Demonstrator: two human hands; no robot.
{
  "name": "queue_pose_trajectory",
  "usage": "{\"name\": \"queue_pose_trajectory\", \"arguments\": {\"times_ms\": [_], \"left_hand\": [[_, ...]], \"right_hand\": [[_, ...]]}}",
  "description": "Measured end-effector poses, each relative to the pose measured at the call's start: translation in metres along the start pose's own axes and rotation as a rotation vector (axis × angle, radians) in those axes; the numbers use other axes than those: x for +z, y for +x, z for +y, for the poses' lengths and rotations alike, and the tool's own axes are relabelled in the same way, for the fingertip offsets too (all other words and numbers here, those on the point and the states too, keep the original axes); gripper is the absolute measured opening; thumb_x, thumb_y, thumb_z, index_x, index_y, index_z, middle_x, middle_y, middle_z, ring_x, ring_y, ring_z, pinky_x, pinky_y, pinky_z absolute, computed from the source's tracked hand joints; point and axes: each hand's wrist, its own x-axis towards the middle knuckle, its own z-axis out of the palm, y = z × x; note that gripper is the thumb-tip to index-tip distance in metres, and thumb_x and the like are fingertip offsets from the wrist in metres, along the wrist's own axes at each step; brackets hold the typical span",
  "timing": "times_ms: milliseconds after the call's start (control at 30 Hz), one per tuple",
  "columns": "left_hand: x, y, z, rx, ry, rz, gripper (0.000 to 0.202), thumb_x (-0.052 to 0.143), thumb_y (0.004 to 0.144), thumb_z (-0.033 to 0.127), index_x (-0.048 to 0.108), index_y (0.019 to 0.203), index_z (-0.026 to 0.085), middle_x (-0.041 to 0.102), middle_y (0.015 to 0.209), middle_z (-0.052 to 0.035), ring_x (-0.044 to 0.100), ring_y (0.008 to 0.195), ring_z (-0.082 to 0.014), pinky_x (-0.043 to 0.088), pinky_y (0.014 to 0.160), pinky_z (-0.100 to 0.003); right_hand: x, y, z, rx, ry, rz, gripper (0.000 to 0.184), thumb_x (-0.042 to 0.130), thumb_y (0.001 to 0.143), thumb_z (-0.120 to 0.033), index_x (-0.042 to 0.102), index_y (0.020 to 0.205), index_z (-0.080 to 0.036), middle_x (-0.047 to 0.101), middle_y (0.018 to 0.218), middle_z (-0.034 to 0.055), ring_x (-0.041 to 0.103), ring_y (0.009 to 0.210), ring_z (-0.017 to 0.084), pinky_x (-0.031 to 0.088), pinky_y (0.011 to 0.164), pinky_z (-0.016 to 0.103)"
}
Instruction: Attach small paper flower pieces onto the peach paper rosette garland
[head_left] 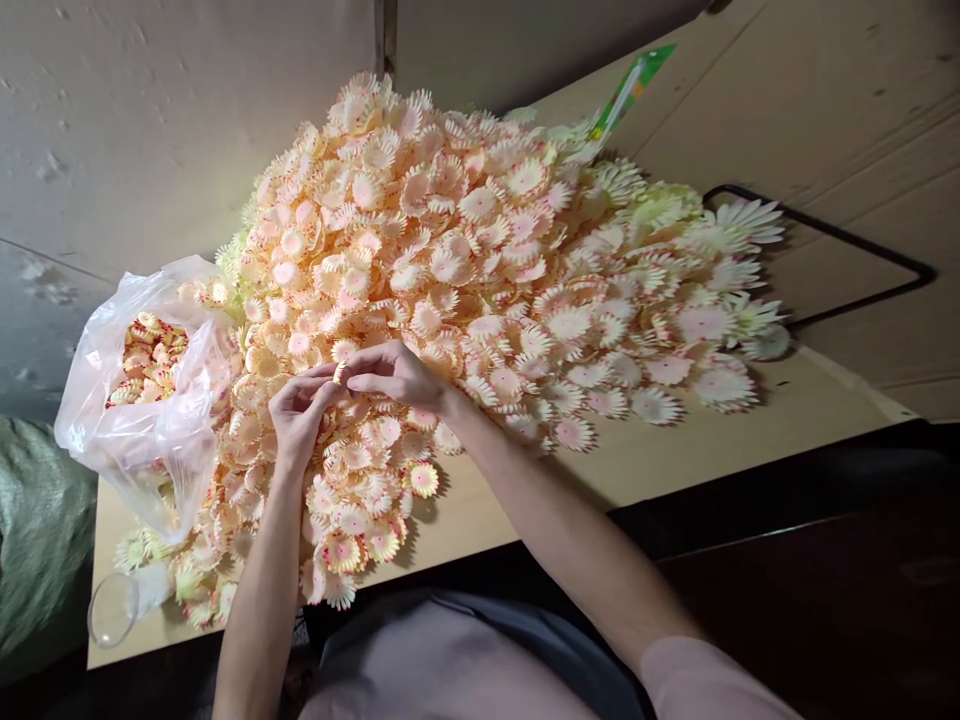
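Observation:
A big heap of cream and pink artificial flower heads (465, 260) covers the tan table (675, 450). Over the near left part of the heap my left hand (300, 415) and my right hand (394, 375) meet, fingertips together. Both pinch one small yellowish flower piece (339, 373) between them. The rest of each hand is curled, and loose flower heads lie right under them.
A clear plastic bag (142, 390) holding more flower heads sits at the table's left end. A clear cup (112, 610) lies by the near left corner. A green packet (634, 90) and a black wire frame (847, 245) lie on cardboard at the back right.

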Motion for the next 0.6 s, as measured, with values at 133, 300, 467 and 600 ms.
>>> {"name": "queue_pose_trajectory", "arguments": {"times_ms": [133,300,467,600], "left_hand": [[-0.0008,0.001,-0.0006,-0.013,0.002,-0.009,0.016,0.081,0.069,0.025,0.069,0.077,0.017,0.076,0.101,-0.0088,0.072,0.094,-0.021,0.059,0.083,-0.034],[-0.0001,0.0006,0.0025,-0.077,-0.064,-0.082,0.02,0.081,0.07,0.025,0.066,0.082,0.018,0.074,0.106,-0.0096,0.07,0.103,-0.0234,0.057,0.088,-0.037],[-0.001,0.0019,0.0019,-0.087,-0.068,-0.13,0.021,0.08,0.071,0.026,0.065,0.083,0.018,0.074,0.105,-0.0087,0.07,0.101,-0.0206,0.056,0.09,-0.034],[-0.003,0.0031,-0.0008,-0.061,-0.057,-0.127,0.021,0.081,0.071,0.025,0.066,0.084,0.018,0.074,0.105,-0.0077,0.07,0.098,-0.0181,0.056,0.084,-0.029]], "right_hand": [[-0.0011,0.0001,0.0027,0.033,0.036,-0.002,0.019,0.075,0.07,-0.026,0.073,0.082,-0.011,0.071,0.078,0.0045,0.066,0.067,0.015,0.059,0.058,0.027],[-0.0003,-0.0013,-0.0014,0.016,0.046,-0.016,0.019,0.074,0.07,-0.025,0.074,0.082,-0.011,0.071,0.079,0.0042,0.065,0.069,0.014,0.059,0.057,0.026],[-0.0008,-0.0009,-0.0028,-0.016,-0.005,-0.031,0.016,0.073,0.069,-0.022,0.075,0.079,-0.01,0.073,0.084,0.006,0.064,0.069,0.013,0.055,0.059,0.023],[-0.0019,-0.0001,0.0002,-0.023,-0.04,-0.004,0.015,0.073,0.067,-0.02,0.075,0.077,-0.01,0.071,0.072,0.0034,0.062,0.065,0.013,0.053,0.059,0.023]]}}
